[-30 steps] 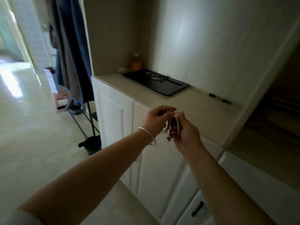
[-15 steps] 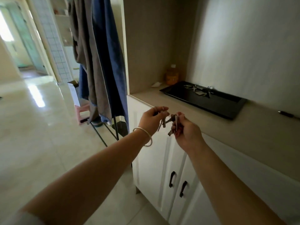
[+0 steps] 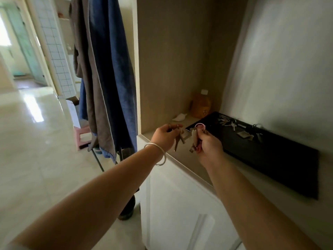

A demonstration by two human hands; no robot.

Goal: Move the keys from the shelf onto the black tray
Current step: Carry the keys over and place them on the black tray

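Your left hand (image 3: 164,135), silver bangle on wrist, fingers curled, pinching small bunch of dull metal keys (image 3: 179,139) that hangs blade-down. Your right hand (image 3: 207,145) fisted round second key bunch with pink ring (image 3: 195,137), ring sticking up. Both over beige shelf top (image 3: 185,159), just short of flat black rectangular tray (image 3: 270,156). Tray lies right and beyond, long axis along wall; right hand nearer. More keys (image 3: 229,123) already on tray's far end.

Over the shelf (image 3: 182,157), the left hand (image 3: 164,137) pinches hanging keys (image 3: 178,141) and the right hand (image 3: 209,146) grips a pink-ringed key bunch (image 3: 195,137), just short of the black tray (image 3: 270,159) holding more keys (image 3: 228,122).
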